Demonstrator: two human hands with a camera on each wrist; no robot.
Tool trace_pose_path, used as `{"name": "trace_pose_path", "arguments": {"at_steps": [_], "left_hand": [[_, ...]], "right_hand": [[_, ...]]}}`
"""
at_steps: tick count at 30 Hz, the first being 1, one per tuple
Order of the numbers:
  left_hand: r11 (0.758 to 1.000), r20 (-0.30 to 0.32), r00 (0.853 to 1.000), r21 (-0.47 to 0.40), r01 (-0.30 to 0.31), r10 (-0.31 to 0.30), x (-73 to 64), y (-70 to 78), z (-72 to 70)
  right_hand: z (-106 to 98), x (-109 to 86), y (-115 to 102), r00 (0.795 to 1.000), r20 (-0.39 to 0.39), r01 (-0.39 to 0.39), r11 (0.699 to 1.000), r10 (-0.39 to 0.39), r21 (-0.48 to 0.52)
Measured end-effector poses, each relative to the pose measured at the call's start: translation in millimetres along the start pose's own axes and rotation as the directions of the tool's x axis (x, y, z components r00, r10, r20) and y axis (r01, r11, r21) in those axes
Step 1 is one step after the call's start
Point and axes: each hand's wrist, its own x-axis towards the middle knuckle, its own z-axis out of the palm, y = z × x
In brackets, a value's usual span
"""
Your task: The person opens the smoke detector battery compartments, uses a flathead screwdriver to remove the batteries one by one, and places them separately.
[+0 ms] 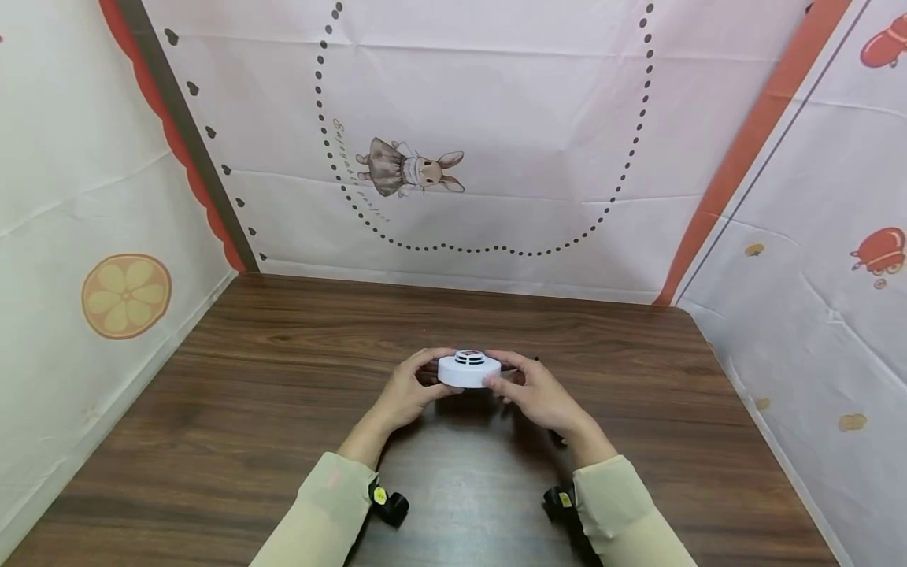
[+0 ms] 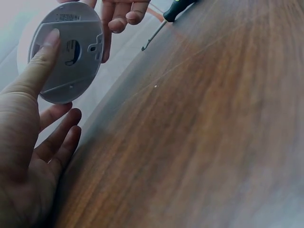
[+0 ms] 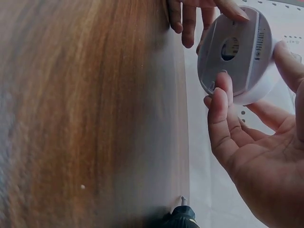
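A round white smoke detector is held above the table between both hands, its vented dome facing up in the head view. My left hand grips its left side, with the thumb pressed on the flat underside in the left wrist view. That underside has a central round hole and a printed label. My right hand holds the other side, thumb at the rim and fingertips against the base in the right wrist view. A screwdriver with a dark green handle lies on the table near my right hand.
The dark wood-grain table meets white printed sheets at its back and sides. The back sheet carries a rabbit drawing and dotted lines. Small black cameras are strapped at both cuffs.
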Motion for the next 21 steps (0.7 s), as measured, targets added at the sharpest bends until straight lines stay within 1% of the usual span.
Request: {"name": "trace_pose_path", "arguments": {"at_steps": [4,6,9,12,16,21], "left_hand": [[0.999,-0.014,0.999,0.007,0.037,-0.037,-0.5,0.4,0.1],[0.999,-0.028,0.998,0.019,0.05,-0.049,-0.5,0.5,0.3],[0.997,-0.05,0.997,0.047,0.055,-0.053,-0.6,-0.2,0.6],[0.998,-0.054,0.997,0.045,0.054,-0.052,-0.2,-1.0,1.0],[0.999,-0.03,0.998,-0.014,0.051,-0.051,0.9,-2.2,1.8],[0.994,0.013,0.997,-0.08,0.072,-0.072,2.0,-2.2,2.7]], "right_hand": [[1.5,0.9,-0.5,1.0,0.004,0.01,1.0,-0.01,0.018],[2.1,1.2,-0.6,1.0,0.005,0.006,1.0,-0.006,0.006],[2.7,1.6,-0.3,1.0,0.006,0.006,1.0,-0.005,-0.014],[3.3,1.9,-0.1,1.0,0.005,0.008,1.0,-0.008,-0.017],[4.0,2.0,0.0,1.0,0.004,0.019,1.0,-0.019,-0.015],[3.9,2.3,0.8,0.999,0.009,0.051,0.998,-0.051,-0.024]]}}
